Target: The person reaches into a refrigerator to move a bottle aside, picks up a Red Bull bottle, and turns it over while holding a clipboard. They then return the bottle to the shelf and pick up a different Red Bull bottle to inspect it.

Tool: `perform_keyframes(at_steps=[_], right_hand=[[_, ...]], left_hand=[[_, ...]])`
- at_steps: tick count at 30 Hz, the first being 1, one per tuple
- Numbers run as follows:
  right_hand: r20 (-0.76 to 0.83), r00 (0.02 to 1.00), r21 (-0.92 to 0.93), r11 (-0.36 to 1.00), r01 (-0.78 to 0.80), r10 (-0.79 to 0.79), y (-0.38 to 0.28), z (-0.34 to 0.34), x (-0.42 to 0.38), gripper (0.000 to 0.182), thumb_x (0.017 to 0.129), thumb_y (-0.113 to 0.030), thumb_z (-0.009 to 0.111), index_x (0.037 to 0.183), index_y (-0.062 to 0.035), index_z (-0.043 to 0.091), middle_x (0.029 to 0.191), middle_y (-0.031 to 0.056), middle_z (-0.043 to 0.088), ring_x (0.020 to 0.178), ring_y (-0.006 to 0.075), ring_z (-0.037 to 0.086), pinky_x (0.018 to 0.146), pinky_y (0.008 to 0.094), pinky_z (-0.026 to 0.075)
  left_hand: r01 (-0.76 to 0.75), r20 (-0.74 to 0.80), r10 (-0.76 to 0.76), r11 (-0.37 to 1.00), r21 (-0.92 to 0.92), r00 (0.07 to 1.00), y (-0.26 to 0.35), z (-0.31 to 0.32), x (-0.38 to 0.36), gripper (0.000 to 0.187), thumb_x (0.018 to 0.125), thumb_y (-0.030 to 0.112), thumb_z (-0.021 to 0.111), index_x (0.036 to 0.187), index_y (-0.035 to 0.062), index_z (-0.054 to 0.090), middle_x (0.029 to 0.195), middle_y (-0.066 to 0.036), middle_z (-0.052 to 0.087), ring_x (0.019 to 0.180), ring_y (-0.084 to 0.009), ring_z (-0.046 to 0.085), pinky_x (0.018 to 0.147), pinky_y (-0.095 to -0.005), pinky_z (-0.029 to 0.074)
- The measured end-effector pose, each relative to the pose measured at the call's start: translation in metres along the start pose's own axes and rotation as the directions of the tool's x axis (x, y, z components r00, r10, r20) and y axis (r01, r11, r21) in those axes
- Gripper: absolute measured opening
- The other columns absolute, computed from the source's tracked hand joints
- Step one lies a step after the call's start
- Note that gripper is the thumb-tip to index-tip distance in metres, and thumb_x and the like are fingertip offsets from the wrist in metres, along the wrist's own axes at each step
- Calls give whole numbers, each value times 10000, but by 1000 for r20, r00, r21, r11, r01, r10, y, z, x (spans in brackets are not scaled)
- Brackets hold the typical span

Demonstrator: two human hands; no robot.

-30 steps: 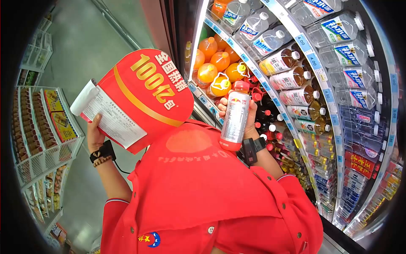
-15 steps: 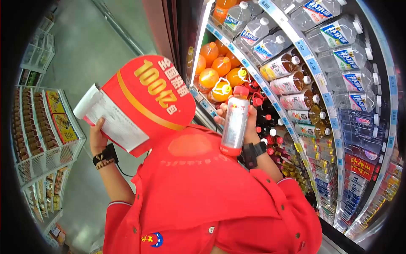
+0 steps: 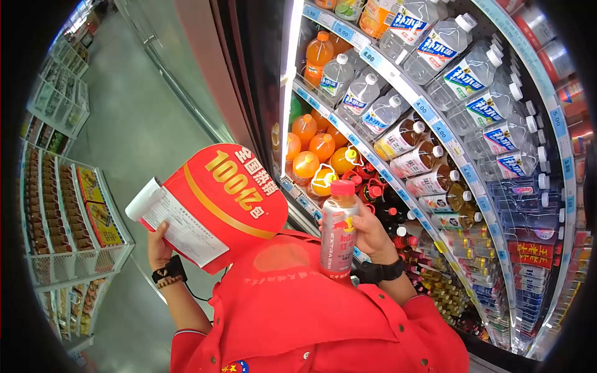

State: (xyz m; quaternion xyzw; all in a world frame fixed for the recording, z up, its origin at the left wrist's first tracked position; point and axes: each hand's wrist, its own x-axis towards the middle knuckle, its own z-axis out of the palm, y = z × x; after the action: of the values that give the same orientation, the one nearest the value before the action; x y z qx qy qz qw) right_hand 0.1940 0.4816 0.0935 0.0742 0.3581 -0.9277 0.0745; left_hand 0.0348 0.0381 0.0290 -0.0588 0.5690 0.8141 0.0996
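My left hand (image 3: 160,247) grips the lower left edge of a red sign (image 3: 217,193) with yellow and white lettering. A curled white printed paper (image 3: 180,225) lies against the sign, under my left thumb. In front of my chest, my right hand (image 3: 373,233) is closed around an upright bottle (image 3: 339,230) with a red cap and a silver and red label. The bottle's printed front faces me, and most of my right fingers are hidden behind it.
Curved drink shelves (image 3: 429,112) with price strips fill the right side, close to my right hand. Orange bottles (image 3: 305,165) stand behind the held bottle. At the far left is a white shelf rack (image 3: 81,261), beside the grey floor (image 3: 124,124).
The bottle has been turned, so its printed label now shows, and it sits slightly lower. The sign has shifted down in view. More of the upper drink shelves is visible.
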Motion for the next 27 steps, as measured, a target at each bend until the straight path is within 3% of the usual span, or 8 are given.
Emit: perform_keyframes(at_steps=[5,13,15,17,19,27], right_hand=[[-138,990,-202,979,-26,-2,-7,12,-2,657,714,-67,702,1273,-32,359,1079,81,550,990,168,549,873,319,447],[-232,966,-350,936,23,-110,-3,21,1,613,709,-92,740,1215,-45,397,1057,64,557,957,142,553,847,303,448],[-186,972,-522,852,24,-142,-9,23,-3,649,686,-125,765,1215,-52,396,1070,58,551,976,144,546,865,309,437],[-151,964,-580,810,92,-218,-13,34,-10,733,595,-158,823,1195,-64,412,1114,62,517,1019,163,521,888,316,411],[35,903,-829,492,265,-428,-16,42,-10,730,564,-152,838,1159,-56,425,1113,74,497,1031,184,509,898,325,400],[203,834,-879,279,386,-513,-17,33,-2,693,557,-152,836,1121,-67,442,1072,85,482,1030,233,504,905,341,392]], left_hand=[[28,-18,-28,1000,-7,999,1,-1,-1,671,725,167,713,1280,-2,374,1210,-108,516,1086,-253,520,937,-373,420],[4,-22,-4,1000,-1,1000,0,-1,-2,661,738,159,703,1282,-6,366,1209,-111,517,1081,-258,525,943,-376,417],[4,-28,-4,1000,-8,1000,0,0,-1,659,741,156,700,1282,-8,363,1206,-111,519,1075,-257,529,939,-377,422],[16,-33,-16,1000,-15,999,1,3,-2,639,745,149,692,1274,-15,374,1203,-113,522,1073,-253,531,934,-374,428],[27,-29,-27,1000,-11,999,1,1,-2,629,746,146,689,1268,-20,381,1199,-114,525,1070,-251,534,931,-373,431],[-16,3,16,1000,1,1000,-1,1,-1,649,761,162,671,1296,-3,342,1220,-123,509,1081,-266,529,933,-388,436]])
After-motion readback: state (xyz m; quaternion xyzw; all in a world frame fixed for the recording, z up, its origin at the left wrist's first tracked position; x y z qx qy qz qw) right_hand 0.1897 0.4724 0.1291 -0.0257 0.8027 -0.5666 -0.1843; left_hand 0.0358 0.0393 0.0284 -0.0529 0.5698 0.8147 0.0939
